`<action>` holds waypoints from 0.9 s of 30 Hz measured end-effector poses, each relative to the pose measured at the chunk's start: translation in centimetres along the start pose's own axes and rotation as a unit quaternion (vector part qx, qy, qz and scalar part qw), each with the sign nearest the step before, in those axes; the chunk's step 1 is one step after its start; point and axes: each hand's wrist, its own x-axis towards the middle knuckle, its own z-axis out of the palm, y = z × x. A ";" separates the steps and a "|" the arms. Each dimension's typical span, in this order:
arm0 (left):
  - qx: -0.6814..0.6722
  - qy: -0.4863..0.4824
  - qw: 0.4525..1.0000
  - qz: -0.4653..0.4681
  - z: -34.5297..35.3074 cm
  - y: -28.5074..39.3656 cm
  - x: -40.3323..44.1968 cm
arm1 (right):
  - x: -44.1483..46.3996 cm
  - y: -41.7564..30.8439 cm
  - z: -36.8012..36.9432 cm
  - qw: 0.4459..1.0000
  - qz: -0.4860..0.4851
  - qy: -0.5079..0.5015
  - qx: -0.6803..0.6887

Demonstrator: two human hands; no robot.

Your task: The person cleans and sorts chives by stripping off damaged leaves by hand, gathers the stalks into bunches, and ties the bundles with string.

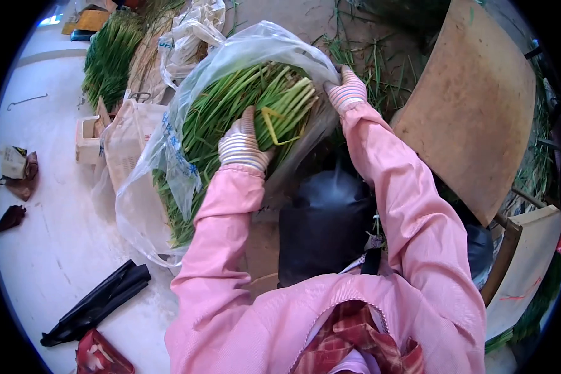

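Observation:
A clear plastic bag (265, 38) with blue print lies open around bundles of long green leafy stalks that look like chives (221, 103). One bundle with pale cut ends (302, 93) has a yellow tie round it. My left hand (242, 143), in a striped glove, is in the bag's mouth, its fingers and thumb around the tied bundle. Part of its grip is hidden by the leaves. My right hand (345, 88), in a matching glove, is closed on the bag's right rim and holds it up.
A pale plastic crate (131, 140) stands under the bag's left side. More green bundles (111, 59) lie at upper left. A black folded item (96, 302) is on the white surface. A brown board (474, 106) leans at right; loose leaves litter the floor.

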 end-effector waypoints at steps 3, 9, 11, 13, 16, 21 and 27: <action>-0.123 -0.033 0.991 -0.029 0.2 -2.0 1.3 | -0.1 0.5 -0.4 0.999 0.028 0.002 0.036; -0.287 -0.096 0.951 -0.067 -1.7 -3.9 3.8 | 0.8 4.7 3.1 0.989 0.067 -0.023 0.132; -0.334 -0.115 0.932 -0.079 -0.8 -5.4 4.5 | 2.5 6.8 4.7 0.980 0.111 -0.031 0.163; -0.353 -0.124 0.923 -0.093 -0.9 -6.1 4.7 | 3.7 9.0 5.4 0.980 0.106 -0.072 0.152; -0.447 -0.145 0.876 -0.109 -1.1 -6.9 4.7 | -0.6 3.4 0.0 0.966 0.073 -0.094 0.228; -0.490 -0.144 0.851 -0.123 -0.9 -8.0 4.2 | -8.6 -0.6 -3.6 0.960 -0.092 0.110 0.240; -0.469 -0.052 0.880 -0.061 -1.5 -4.8 1.6 | -8.0 -7.4 -2.5 0.827 -0.054 -0.214 0.517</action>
